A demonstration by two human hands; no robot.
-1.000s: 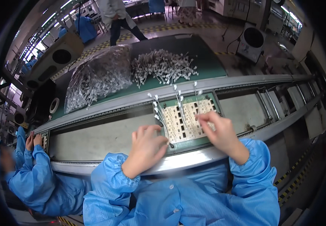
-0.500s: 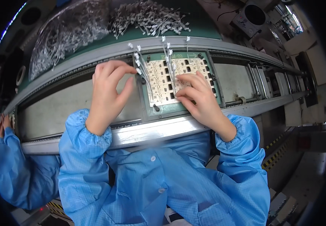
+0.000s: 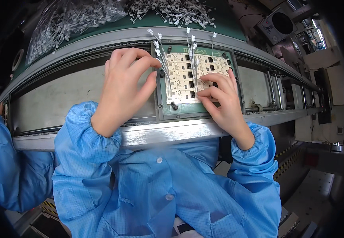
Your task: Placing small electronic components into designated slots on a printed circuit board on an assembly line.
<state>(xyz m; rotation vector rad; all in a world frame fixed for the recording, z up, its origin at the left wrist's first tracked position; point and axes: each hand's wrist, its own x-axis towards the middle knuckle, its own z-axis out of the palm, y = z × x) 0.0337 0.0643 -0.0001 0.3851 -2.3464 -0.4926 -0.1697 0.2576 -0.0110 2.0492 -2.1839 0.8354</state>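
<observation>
On the green carrier tray [image 3: 187, 110], the right hand [image 3: 221, 101] pinches a thin, floppy white wire lead [image 3: 196, 65] near its plug; the left hand [image 3: 125, 85], half-curled, grips nothing.

The right hand [image 3: 223, 104] covers the white circuit board's [image 3: 180, 81] lower right corner; its fingertip contact is hidden.

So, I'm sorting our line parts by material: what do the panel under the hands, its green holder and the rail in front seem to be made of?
Panel of circuit boards: looks like matt, cream-white laminate with small black parts, probably fibreglass board.
Green holder: flat, dull green, likely a coated or composite pallet; the look leaves it open.
Rail: grey with a bright sheen, apparently bare metal, perhaps aluminium.
</observation>
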